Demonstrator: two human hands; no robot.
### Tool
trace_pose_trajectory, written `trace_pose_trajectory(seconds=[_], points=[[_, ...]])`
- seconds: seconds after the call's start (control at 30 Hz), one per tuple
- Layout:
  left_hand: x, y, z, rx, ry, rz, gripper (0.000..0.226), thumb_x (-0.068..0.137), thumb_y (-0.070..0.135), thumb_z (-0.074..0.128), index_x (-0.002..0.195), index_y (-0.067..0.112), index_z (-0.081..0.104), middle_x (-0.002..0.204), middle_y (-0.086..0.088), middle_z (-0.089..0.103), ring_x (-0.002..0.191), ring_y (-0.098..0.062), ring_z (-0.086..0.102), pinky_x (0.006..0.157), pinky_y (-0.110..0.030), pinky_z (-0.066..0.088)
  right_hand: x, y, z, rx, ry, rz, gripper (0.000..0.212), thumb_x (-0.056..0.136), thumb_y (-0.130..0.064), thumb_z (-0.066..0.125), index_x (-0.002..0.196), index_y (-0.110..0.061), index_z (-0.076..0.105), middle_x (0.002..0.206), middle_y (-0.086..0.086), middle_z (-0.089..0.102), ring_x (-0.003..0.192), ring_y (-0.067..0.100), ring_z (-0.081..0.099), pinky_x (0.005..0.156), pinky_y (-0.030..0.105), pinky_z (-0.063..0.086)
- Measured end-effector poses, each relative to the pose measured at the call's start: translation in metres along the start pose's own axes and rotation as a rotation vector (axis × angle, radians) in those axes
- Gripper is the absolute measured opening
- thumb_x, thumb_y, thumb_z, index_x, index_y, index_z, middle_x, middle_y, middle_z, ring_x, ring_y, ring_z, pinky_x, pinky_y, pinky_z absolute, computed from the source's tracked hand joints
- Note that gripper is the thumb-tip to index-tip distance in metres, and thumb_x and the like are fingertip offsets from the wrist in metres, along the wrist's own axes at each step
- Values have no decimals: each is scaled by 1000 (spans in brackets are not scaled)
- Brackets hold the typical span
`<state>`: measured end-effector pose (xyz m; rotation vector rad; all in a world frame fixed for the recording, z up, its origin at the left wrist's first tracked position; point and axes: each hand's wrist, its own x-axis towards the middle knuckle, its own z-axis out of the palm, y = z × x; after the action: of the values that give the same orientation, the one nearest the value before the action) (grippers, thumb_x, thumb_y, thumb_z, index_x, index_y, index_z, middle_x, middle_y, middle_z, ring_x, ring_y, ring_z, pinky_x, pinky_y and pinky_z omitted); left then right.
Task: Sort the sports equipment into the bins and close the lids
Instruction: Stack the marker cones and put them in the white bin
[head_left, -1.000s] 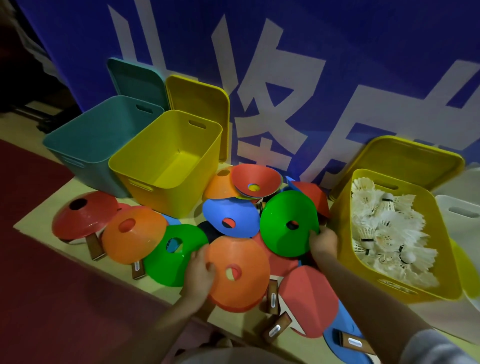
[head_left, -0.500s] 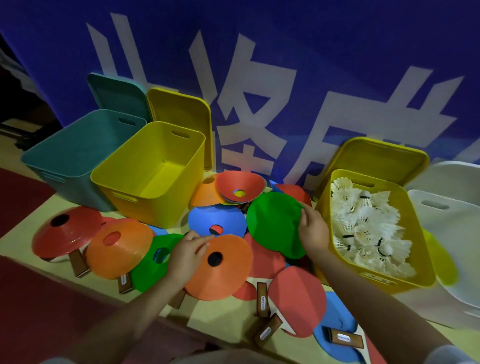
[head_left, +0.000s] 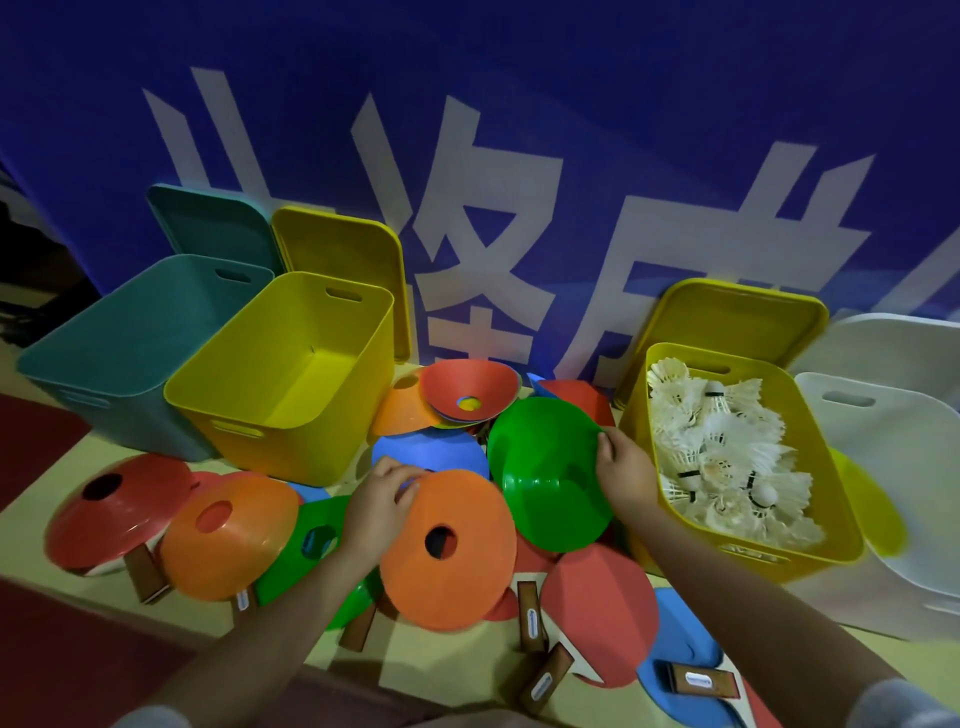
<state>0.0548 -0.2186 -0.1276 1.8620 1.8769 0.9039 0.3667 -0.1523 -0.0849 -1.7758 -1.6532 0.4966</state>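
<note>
The left hand gripped the far-left rim of a flat orange plastic disc cone, fingers curled over its edge, the cone tilted up off the heap. The right hand pinched the right rim of a green plastic disc cone, which stood tipped on edge with its hollow side toward the camera.

Both cones sat in the middle of the pile, between the empty yellow plastic bin at far left and the yellow bin full of white feather shuttlecocks at right. A teal bin stood further left, also open, and a white bin lay at the right edge.

The likeliest slip seemed to be in the grip itself — each cone was held by a thin rim only, so either could pivot and drop back onto the heap. The green cone rested just beside the shuttlecock bin; a careless swing might knock that bin or land the cone among the feathers, the wrong place for it. Lifting the orange cone could also drag the red-faced wooden paddles lying under its near edge — they overlapped loosely and looked ready to slide off the near side of the table.
</note>
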Motion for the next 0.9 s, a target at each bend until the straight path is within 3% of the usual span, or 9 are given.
trace_pose_trajectory(seconds=[0.13,0.27,0.37,0.43,0.5,0.6,0.67,0.77,0.9], points=[[-11,-6,15,107,-87,50,7,84,14,68,88,19,66,95,1,49,93,-21,54,74,-34,49,-3,2,4,2,-22,20,24,99,-18,42,96,-5,62,88,14,66,82,33,60,69,43,48],[-11,1,13,72,-30,169,3,84,16,68,87,17,67,110,-2,58,109,-15,50,84,-29,45,-4,1,4,-1,-27,-11,23,99,-19,43,98,-7,63,91,11,67,84,30,61,70,39,48],[-3,12,0,-8,-25,241,22,90,33,51,91,16,65,101,4,65,100,-6,55,80,-20,43,1,-6,-1,-4,0,-72,22,99,-19,43,101,-9,63,93,9,68,85,29,62,70,37,47],[6,18,-10,-45,-3,205,22,91,33,52,93,15,65,93,6,67,89,-4,58,72,-17,42,6,-11,-5,-15,13,-91,21,99,-19,44,102,-9,63,90,11,68,82,32,62,66,38,47],[19,19,-16,-67,32,151,8,91,20,61,97,16,65,90,9,66,83,-6,60,70,-17,43,14,-16,-9,-38,31,-90,21,99,-20,43,103,-10,62,89,14,68,81,35,62,64,39,47],[42,17,-24,-78,19,47,24,92,11,58,114,19,64,97,3,65,84,-12,61,70,-27,48,26,-24,-18,-11,57,-76,23,99,-19,43,109,-10,61,96,15,69,87,35,63,68,38,48],[56,17,-29,-129,37,-5,30,94,7,54,120,18,63,102,1,63,87,-12,57,70,-25,42,34,-30,-28,47,70,-61,25,98,-15,45,117,-10,60,104,14,69,94,32,63,71,31,45],[73,21,-32,-257,51,-181,29,95,7,50,119,16,64,100,-2,60,89,-16,54,70,-26,38,43,-36,-46,129,98,-50,35,94,-7,49,127,-12,55,115,11,66,103,27,60,76,23,39],[88,40,-30,-422,24,-280,25,94,13,55,115,25,63,97,-6,60,88,-23,57,63,-28,43,57,-26,-69,185,139,39,43,92,-6,50,134,-13,50,121,12,61,102,28,58,76,28,42]])
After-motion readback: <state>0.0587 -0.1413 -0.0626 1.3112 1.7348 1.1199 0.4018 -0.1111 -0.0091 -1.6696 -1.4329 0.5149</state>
